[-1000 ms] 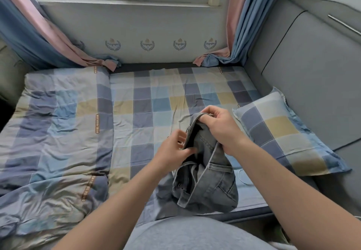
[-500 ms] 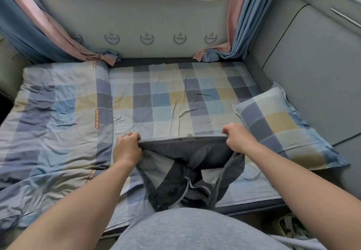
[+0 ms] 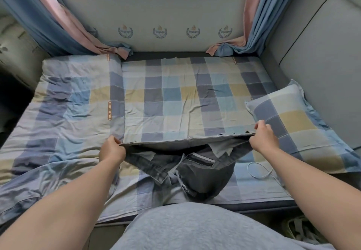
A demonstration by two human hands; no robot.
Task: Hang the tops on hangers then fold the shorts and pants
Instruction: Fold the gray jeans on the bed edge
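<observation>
A pair of grey denim shorts (image 3: 187, 163) hangs over the near part of the bed, its waistband stretched taut in a straight line between my hands. My left hand (image 3: 112, 150) pinches the left end of the waistband. My right hand (image 3: 263, 137) pinches the right end, close to the pillow. The shorts' open fly and zipper face me, and the lower part sags in a bunch toward the bed's front edge.
The bed carries a checked blue, grey and yellow sheet (image 3: 175, 97) with a folded quilt (image 3: 58, 113) on the left. A matching pillow (image 3: 293, 124) lies at the right against a grey padded wall. A thin white cord (image 3: 257, 171) lies near the front edge. Curtains hang at both back corners.
My hands moved apart from a bunched grip and pulled the shorts' waistband out wide and flat. The shorts now spread lower toward the bed.
</observation>
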